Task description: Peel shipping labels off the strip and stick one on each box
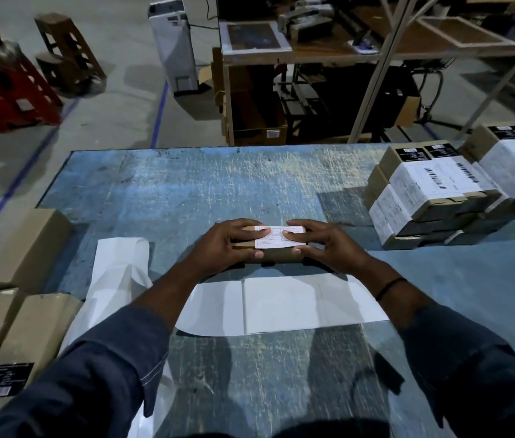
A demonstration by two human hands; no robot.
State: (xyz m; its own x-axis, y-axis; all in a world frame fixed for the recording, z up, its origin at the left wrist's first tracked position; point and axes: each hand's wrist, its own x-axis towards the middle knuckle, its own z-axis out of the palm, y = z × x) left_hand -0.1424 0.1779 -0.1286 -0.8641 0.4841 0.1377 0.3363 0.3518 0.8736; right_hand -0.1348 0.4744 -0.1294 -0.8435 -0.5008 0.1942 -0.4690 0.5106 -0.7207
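Grip: we are clamping left hand (pixel 234 245), right hand (pixel 322 245) on brown cardboard box (pixel 278 255), pressing white paper label (pixel 278 237).
Done: labelled stack (pixel 433 184), two o'clock.
Remaining: plain boxes (pixel 38 327), eight o'clock.

no wording can be read. white labels (pixel 433 181) on the stacked boxes (pixel 439 210) at right show barcodes, print too small; the black stickers (pixel 9 379) on the left boxes (pixel 38 327) and the label (pixel 276 237) on the middle box (pixel 281 256) are illegible.

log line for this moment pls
step: label pressed onto box | left hand: grips box end | right hand: fingers on label | labelled boxes: stacked right | label strip: near side
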